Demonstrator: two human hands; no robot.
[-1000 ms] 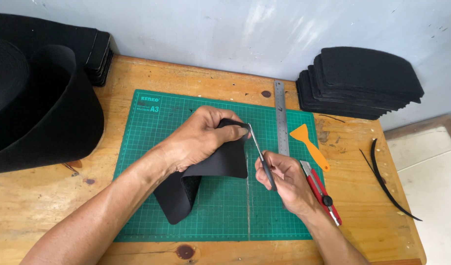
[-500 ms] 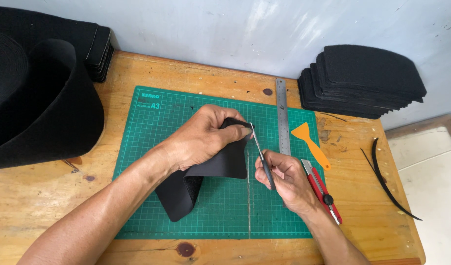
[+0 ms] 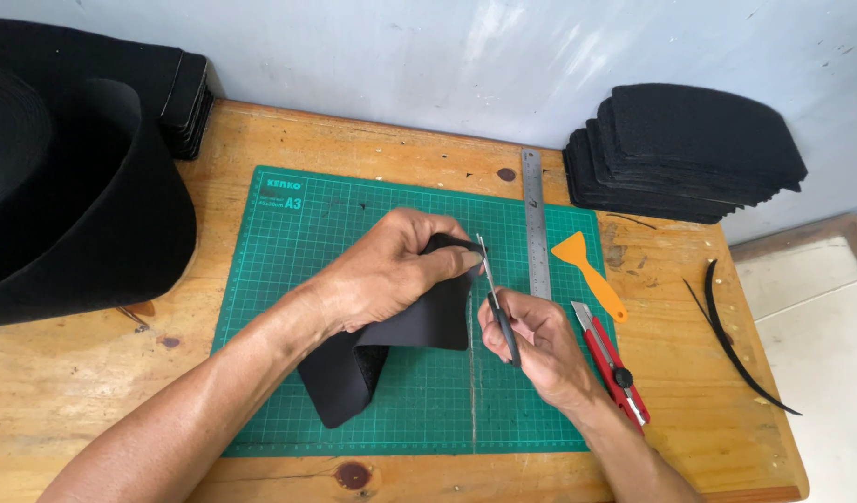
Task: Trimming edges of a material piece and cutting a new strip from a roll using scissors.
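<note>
steel ruler [image 3: 535, 224], orange scraper [image 3: 587, 273], red utility knife [image 3: 613, 363] beside the green mat [image 3: 317, 214].

Cutting mat [image 3: 289, 279]: green, fine pale grid lines. Foam piece [image 3: 419, 321] on it: plain black. Scissors [image 3: 496, 298]: silver blades, black handle. Ruler [image 3: 536, 224]: grey steel. Scraper [image 3: 587, 270]: orange. Utility knife [image 3: 615, 363]: red with black knob. Foam stack [image 3: 689, 154]: black. Foam roll [image 3: 74, 205]: black. Tabletop [image 3: 93, 373]: yellowish wood, dark knots. Wall [image 3: 428, 56]: pale grey-blue.

Head camera looks steeply down, close, at the cutting mat [image 3: 289, 279].
</note>
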